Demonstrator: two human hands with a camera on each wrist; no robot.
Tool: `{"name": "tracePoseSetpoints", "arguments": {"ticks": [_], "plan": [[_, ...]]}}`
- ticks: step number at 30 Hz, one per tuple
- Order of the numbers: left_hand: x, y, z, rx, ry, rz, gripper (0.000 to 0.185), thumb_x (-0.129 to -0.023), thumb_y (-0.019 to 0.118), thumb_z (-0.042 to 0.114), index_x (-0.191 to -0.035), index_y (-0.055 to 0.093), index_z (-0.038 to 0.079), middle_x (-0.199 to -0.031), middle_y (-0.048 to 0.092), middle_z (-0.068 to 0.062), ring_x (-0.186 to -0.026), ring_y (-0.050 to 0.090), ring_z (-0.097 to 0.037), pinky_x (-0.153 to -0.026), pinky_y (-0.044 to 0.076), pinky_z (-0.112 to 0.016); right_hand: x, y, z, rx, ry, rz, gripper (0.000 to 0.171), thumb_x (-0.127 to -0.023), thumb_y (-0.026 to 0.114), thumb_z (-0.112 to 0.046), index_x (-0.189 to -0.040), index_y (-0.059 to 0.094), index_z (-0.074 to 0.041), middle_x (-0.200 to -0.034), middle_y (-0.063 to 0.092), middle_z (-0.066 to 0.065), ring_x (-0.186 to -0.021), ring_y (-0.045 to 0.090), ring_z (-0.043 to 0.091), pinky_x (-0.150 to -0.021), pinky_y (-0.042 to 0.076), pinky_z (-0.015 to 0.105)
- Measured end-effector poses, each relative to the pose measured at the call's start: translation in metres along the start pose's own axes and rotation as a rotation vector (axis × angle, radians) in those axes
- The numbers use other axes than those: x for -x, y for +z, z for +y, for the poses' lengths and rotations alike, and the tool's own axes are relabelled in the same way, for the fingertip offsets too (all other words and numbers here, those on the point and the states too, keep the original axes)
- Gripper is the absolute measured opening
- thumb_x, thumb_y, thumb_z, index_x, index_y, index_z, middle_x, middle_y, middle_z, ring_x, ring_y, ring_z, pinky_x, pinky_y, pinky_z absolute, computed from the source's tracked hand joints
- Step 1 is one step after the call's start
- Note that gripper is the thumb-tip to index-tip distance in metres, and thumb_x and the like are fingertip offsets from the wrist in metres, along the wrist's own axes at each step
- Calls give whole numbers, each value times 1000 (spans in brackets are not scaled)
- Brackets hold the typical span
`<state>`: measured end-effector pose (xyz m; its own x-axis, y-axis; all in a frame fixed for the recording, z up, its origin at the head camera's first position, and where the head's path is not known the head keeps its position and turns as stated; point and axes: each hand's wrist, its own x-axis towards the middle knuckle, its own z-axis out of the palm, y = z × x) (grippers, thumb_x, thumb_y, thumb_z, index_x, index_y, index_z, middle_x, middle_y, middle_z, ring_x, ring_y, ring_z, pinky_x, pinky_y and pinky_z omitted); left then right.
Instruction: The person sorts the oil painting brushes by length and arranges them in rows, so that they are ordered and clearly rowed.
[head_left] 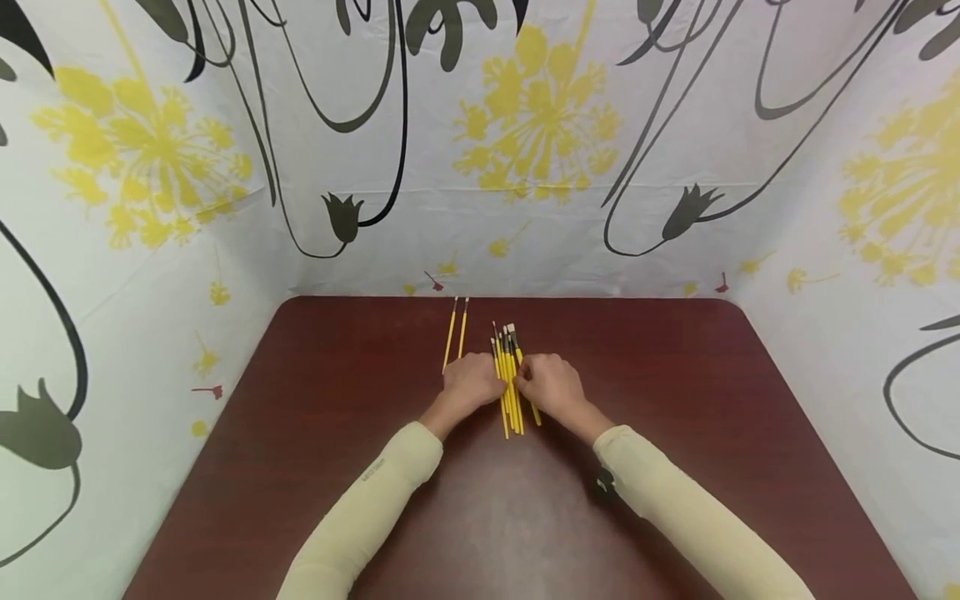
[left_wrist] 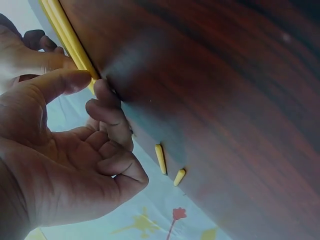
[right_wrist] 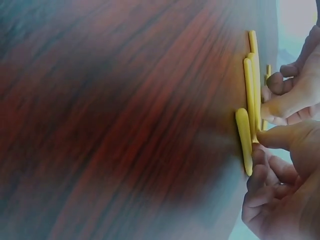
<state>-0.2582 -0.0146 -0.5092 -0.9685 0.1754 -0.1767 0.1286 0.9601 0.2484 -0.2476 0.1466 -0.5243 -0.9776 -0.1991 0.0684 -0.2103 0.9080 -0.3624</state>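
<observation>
Pinching in from both sides, your hands meet at a bundle of yellow paintbrushes (head_left: 510,379) lying on the dark red-brown table (head_left: 337,467), a little beyond its middle. Your left hand (head_left: 471,385) sits on the bundle's left side with its fingers curled; the left wrist view shows the thumb (left_wrist: 60,82) and the bent forefinger closing on the yellow handles (left_wrist: 70,40), the remaining fingers folded loosely toward the palm. Your right hand (head_left: 551,385) mirrors it on the right side, and in the right wrist view its thumb (right_wrist: 280,136) and curled fingers press against the handles (right_wrist: 249,90) from that side, so both hands grip the same bundle.

The brushes are slim, straight sticks with smooth, glossy yellow handles and rounded ends; their dark ferrules and pale or dark bristle tips point toward the far edge. The near ends stick out unevenly below your hands.

Just left of the bundle, two more yellow brushes (head_left: 455,333) lie side by side, apart from it and running toward the far edge, close to your left hand.

The table has a polished wood-grain surface with rounded corners. Your sleeves (head_left: 360,508) are a pale cream fabric.
</observation>
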Motion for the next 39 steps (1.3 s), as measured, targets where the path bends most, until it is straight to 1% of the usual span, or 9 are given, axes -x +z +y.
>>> {"name": "tracePoseSetpoints", "arguments": {"ticks": [2, 9, 16, 19, 24, 27, 32, 36, 39], "plan": [[0, 0, 2, -8, -3, -1, 27, -81, 60, 39, -63, 54, 20, -63, 56, 0, -55, 52, -17, -45, 38, -36, 0, -1, -1, -1, 10, -14, 19, -86, 68, -34, -74, 62, -21, -65, 59, -6, -48, 52, 11, -43, 39, 28], [2, -3, 3, 10, -13, -36, 29, -81, 62, 38, -63, 52, 18, -60, 50, 0, -52, 47, -17, -43, 34, -34, 2, -5, -7, 7, 66, -66, 23, -87, 66, -33, -67, 64, -21, -56, 58, -5, -46, 51, 13, -42, 38, 29], [2, 1, 3, 9, 10, -18, 27, -76, 62, 39, -62, 51, 19, -59, 51, 0, -51, 49, -17, -43, 36, -35, 2, -11, -14, 111, 141, -120, 34, -86, 64, -35, -56, 57, -19, -51, 53, -2, -45, 50, 17, -41, 36, 32], [1, 1, 4, 0, 15, -9, 28, -74, 63, 41, -60, 51, 20, -59, 51, 1, -52, 50, -18, -43, 37, -36, 1, -15, -17, 152, 164, -148, 32, -83, 64, -35, -58, 55, -17, -53, 54, 0, -47, 53, 19, -42, 38, 34], [1, 0, 6, -20, 12, -15, 31, -74, 63, 43, -58, 53, 20, -59, 52, 1, -53, 52, -19, -44, 38, -37, -1, -19, -20, 169, 174, -205, 29, -83, 63, -36, -62, 58, -16, -58, 58, 2, -51, 56, 20, -43, 40, 35], [1, 1, 7, -26, 13, -25, 32, -74, 63, 47, -59, 55, 20, -60, 55, 1, -55, 54, -19, -46, 39, -37, 1, -20, -19, 179, 181, -230, 28, -82, 63, -36, -63, 59, -16, -60, 59, 3, -52, 56, 20, -43, 41, 35], [4, 1, 8, -25, 4, -41, 35, -76, 63, 51, -63, 60, 18, -63, 60, -1, -58, 57, -19, -48, 42, -37, 4, -21, -18, 183, 199, -255, 24, -77, 66, -36, -65, 60, -16, -64, 61, 3, -55, 58, 21, -45, 42, 38], [6, 0, 7, -30, 6, -45, 34, -77, 62, 49, -63, 60, 18, -63, 59, -1, -58, 57, -19, -48, 42, -37, 5, -24, -20, 183, 206, -268, 25, -75, 67, -38, -64, 60, -17, -63, 62, 3, -56, 58, 22, -47, 42, 38], [6, 0, 5, -35, 1, -42, 32, -78, 62, 46, -63, 60, 18, -62, 58, -1, -58, 56, -19, -49, 42, -37, 5, -25, -23, 188, 189, -274, 25, -75, 68, -39, -64, 59, -18, -63, 61, 2, -56, 57, 21, -47, 42, 37]]}}
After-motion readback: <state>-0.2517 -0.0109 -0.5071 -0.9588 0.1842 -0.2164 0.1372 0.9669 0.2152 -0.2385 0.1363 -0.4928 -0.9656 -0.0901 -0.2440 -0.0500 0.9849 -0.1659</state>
